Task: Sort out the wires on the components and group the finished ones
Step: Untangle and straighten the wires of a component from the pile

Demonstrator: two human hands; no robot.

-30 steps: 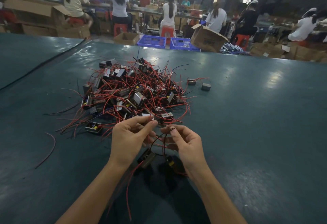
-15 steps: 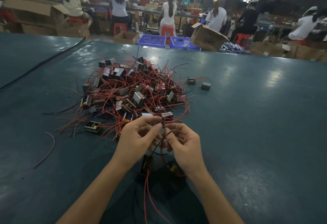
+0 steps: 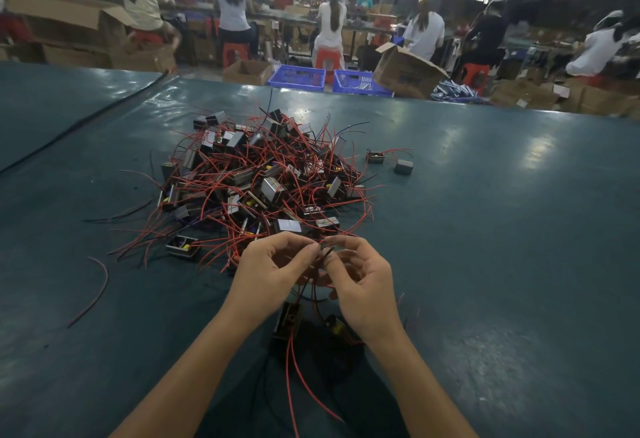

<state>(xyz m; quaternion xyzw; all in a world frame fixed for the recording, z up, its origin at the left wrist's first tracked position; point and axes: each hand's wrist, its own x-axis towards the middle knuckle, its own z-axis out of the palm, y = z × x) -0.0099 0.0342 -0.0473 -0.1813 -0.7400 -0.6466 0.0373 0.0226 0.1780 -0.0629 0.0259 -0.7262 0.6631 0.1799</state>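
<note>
My left hand [image 3: 266, 275] and right hand [image 3: 363, 285] have closed in since a moment ago. Their fingertips now meet, each pinching the thin wire ends [image 3: 323, 253] between them, above the table [image 3: 485, 229] near its near edge. The small boxy component [image 3: 289, 320] hangs just under my left palm, its limp red leads [image 3: 294, 378] now trailing straight down. I judge this one mid-tidying, not finished. Mid-table, the pile [image 3: 263, 181] is shiny metal-faced blocks tangled in springy red and black strands.

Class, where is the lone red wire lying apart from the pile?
Head view: the wire lies on the table at the left, nearer than the pile, left of the left hand.
</note>
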